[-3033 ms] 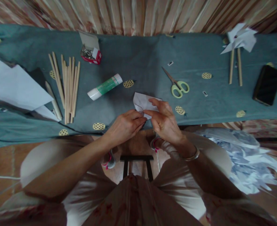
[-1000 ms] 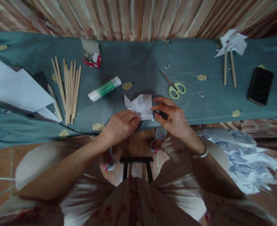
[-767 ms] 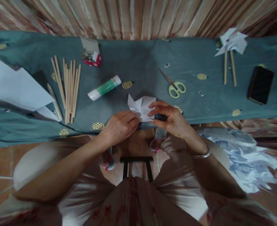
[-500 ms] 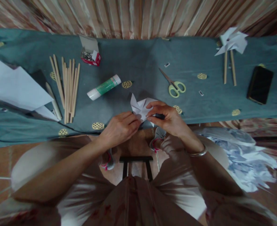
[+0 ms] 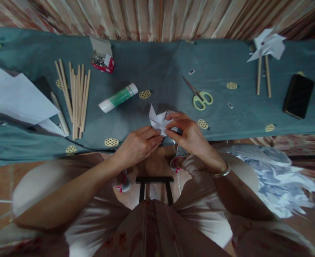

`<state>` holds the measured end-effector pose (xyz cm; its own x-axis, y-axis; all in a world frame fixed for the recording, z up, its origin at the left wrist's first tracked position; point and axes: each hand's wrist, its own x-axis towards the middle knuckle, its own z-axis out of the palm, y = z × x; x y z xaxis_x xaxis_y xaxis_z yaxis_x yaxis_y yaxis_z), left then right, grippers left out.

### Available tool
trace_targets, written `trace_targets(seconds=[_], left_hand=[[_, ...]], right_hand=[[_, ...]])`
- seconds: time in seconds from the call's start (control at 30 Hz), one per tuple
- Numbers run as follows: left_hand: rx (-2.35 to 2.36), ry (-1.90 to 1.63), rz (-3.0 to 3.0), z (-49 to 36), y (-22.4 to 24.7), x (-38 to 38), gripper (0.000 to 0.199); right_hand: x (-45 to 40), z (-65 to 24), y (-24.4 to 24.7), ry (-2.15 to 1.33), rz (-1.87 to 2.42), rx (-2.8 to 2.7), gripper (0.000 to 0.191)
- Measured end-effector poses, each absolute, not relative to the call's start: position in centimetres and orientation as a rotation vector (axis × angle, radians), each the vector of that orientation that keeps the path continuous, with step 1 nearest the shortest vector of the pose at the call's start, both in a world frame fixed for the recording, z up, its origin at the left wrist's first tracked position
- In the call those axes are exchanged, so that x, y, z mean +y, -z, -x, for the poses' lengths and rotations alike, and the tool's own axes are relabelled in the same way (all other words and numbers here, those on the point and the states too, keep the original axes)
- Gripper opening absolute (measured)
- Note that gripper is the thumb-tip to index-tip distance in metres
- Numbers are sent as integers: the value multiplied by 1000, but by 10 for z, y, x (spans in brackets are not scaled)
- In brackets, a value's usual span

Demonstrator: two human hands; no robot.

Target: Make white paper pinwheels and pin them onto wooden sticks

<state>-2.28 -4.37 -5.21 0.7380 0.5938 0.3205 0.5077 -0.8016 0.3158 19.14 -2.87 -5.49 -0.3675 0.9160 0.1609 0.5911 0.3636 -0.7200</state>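
Note:
A small folded white paper pinwheel (image 5: 159,120) is held between my hands at the table's front edge, one pointed blade standing up at its left. My left hand (image 5: 139,144) grips its lower left side with fingers pressed together. On the right side, my right hand (image 5: 186,134) pinches it near the middle with thumb and fingers. The fingers hide part of the paper. Beyond it lie a green-and-white glue stick (image 5: 119,97) to the left and scissors with light green handles (image 5: 198,96) to the right.
On the teal cloth (image 5: 152,64) are wooden sticks (image 5: 78,100), white paper sheets (image 5: 18,96), a red box of metal pins (image 5: 103,60), a finished pinwheel (image 5: 269,46) by two sticks and a black phone (image 5: 298,95). A bag of paper scraps (image 5: 277,178) sits below right.
My right hand's fingertips have moved slightly left toward the pinwheel's middle. The view has shifted a little. My left hand keeps its grip.

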Motion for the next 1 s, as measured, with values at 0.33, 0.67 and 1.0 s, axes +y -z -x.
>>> trace_targets(seconds=[0.33, 0.67, 1.0], left_hand=[[878, -621, -2669, 22, 55, -45, 24], [894, -627, -2680, 20, 58, -43, 22], [897, -664, -2640, 18, 58, -43, 21]], right_hand=[[-30, -190, 55, -747, 1331, -2074, 7], [-32, -185, 55, -741, 1372, -2042, 11], [-34, -183, 56, -687, 1385, -2038, 10]])
